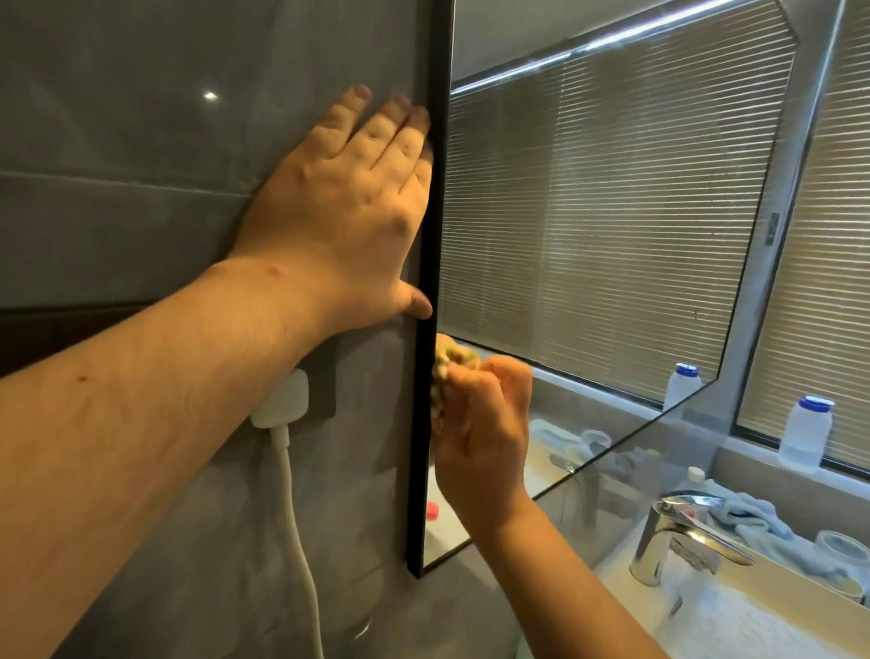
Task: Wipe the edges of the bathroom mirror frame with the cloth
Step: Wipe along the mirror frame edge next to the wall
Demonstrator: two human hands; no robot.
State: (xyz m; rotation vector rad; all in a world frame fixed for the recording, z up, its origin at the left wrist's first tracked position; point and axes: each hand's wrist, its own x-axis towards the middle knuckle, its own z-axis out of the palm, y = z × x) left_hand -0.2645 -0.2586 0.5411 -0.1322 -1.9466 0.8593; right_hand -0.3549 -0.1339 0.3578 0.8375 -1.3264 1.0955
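The left hand (346,204) is laid flat on the grey wall tile (131,76) at centre left of the frame, its fingers (369,129) straight and slightly spread, their tips against the black mirror frame (429,257). Just below, at centre, a yellow-green cloth (442,376) is bunched in the curled fingers of the right hand (484,435) and pressed to the frame's inner edge. A white plug (284,401) and its cable (301,525) are seen just beside the frame; a damp cloth straying there could probably wet the socket. The glass could be smeared if the cloth slips inward.
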